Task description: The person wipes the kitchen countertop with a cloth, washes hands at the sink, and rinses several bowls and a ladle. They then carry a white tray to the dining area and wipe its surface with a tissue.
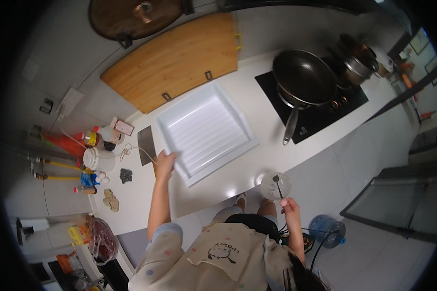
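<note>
A white plastic tray (207, 132) with a ribbed floor lies on the white countertop (269, 152). My left hand (165, 165) grips its left side near the front corner. Just left of that hand is a cleaver (146, 145), its blade flat on the counter and its handle partly hidden by the hand. Over the counter's front edge, my right hand (291, 209) holds a clear glass bowl (269, 189) by the rim. A metal spoon (278, 184) rests in the bowl, its handle end under the thumb. What the bowl contains cannot be made out.
A wok (304, 76) sits on the black cooktop (313, 122), its handle pointing towards me. A wooden board (178, 58) leans on the back wall. A white tub (100, 159), eggs (102, 178) and a dark scourer (126, 175) stand left. A water jug (327, 231) is on the floor.
</note>
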Demonstrator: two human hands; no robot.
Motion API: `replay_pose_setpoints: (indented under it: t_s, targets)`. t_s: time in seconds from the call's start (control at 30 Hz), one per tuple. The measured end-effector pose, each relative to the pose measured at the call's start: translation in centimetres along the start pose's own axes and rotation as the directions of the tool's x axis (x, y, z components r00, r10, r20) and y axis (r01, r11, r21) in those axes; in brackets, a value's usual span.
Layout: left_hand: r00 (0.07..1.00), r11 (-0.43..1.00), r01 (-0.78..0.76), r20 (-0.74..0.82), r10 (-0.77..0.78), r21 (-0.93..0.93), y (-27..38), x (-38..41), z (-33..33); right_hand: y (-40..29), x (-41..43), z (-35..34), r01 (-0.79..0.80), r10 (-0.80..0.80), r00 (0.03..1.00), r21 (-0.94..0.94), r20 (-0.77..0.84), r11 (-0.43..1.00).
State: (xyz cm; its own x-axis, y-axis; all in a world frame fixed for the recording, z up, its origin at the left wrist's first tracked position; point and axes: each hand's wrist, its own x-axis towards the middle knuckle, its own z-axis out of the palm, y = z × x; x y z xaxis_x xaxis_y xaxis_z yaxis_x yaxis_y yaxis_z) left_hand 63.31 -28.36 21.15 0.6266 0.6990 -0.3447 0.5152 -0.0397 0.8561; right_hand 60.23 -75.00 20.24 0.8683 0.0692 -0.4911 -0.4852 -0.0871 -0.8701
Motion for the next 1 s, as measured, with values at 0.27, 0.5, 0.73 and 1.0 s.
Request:
replay_pose_setpoints:
  t_s: [0.27, 0.5, 0.73, 1.0]
  targets:
    - [0.974, 0.99, 0.124, 0.184, -0.136, 0.071, 4.2, -10.4, -1.6, 1.3, -2.6, -7.3, 0.019, 0.02, 0.975, 0.172, -0.222, 0.985]
    - [0.923, 0.962, 0.179, 0.304, -0.237, 0.206, 5.7, -17.5, 4.4, 3.0, -5.9, -15.8, 0.081, 0.042, 0.917, 0.287, -0.397, 0.955]
    - [0.837, 0.929, 0.202, 0.437, -0.328, 0.31, 7.6, -23.9, 13.4, 6.9, -10.1, -26.3, 0.038, 0.15, 0.815, 0.31, -0.56, 0.95]
    - [0.735, 0.927, 0.129, 0.593, -0.329, 0.353, 10.3, -29.5, 27.7, 8.7, -11.5, -36.5, 0.1, 0.216, 0.663, 0.371, -0.716, 0.923]
